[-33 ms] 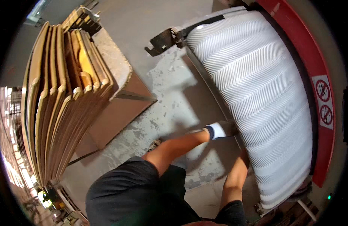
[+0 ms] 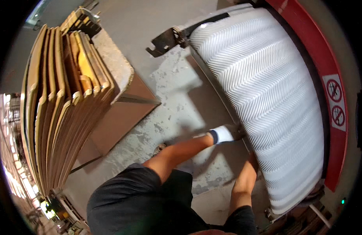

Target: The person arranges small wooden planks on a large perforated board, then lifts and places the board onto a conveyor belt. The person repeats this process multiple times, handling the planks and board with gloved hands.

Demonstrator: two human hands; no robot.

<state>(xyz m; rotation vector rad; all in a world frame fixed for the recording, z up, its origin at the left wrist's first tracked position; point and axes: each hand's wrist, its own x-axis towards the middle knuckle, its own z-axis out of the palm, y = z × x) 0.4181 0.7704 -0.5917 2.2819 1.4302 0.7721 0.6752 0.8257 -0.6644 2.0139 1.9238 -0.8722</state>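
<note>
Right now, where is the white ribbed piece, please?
In the head view, the white ribbed piece fills much of the right side, just left of the red bar; the right forearm reaches up to its lower left edge.

The 1 view comes from the left of 2 fisheye cameras on the person's head, facing steeply downward. It stands near the white ribbed roll (image 2: 263,105), taking in floor (image 2: 171,80) and stacked boards (image 2: 57,92) left of it, and a red beam (image 2: 324,51), bent by the lens, along its right.
</note>
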